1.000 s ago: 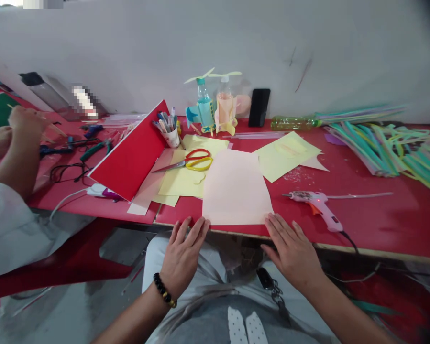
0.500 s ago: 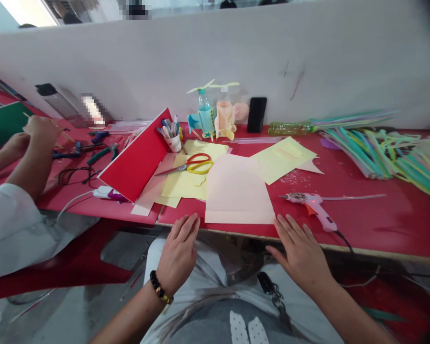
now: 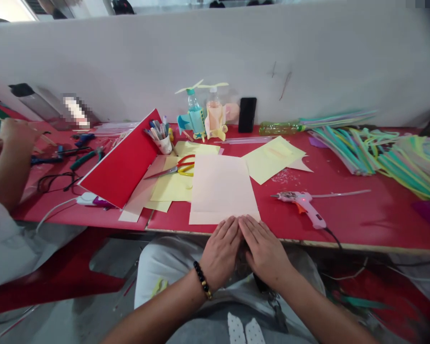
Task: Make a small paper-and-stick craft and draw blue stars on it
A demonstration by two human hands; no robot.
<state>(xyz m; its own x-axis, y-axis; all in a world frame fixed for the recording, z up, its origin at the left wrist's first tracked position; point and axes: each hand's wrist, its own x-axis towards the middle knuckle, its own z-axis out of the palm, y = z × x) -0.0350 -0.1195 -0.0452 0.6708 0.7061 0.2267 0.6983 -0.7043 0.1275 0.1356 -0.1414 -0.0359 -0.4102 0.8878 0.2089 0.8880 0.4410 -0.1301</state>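
Observation:
A pale pink sheet of paper point(image 3: 220, 186) lies flat on the red table point(image 3: 361, 215), its near edge close to the table's front. My left hand point(image 3: 222, 251) and my right hand point(image 3: 263, 251) rest side by side at the middle of that near edge, fingers stretched out flat and fingertips touching the paper. Neither hand holds anything. A beaded bracelet sits on my left wrist.
Red-and-yellow scissors point(image 3: 179, 167) lie on yellow sheets left of the pink paper. A pink glue gun point(image 3: 303, 205) lies to the right. A red card point(image 3: 119, 162) leans at left; a pen cup point(image 3: 162, 138), bottle models point(image 3: 203, 117), a phone point(image 3: 247, 114), bundled strips point(image 3: 380, 153). Another person's hand point(image 3: 14, 136) is at far left.
Both my hands slid inward from the paper's two near corners and now meet at the middle of its near edge. The view shifted slightly to the right.

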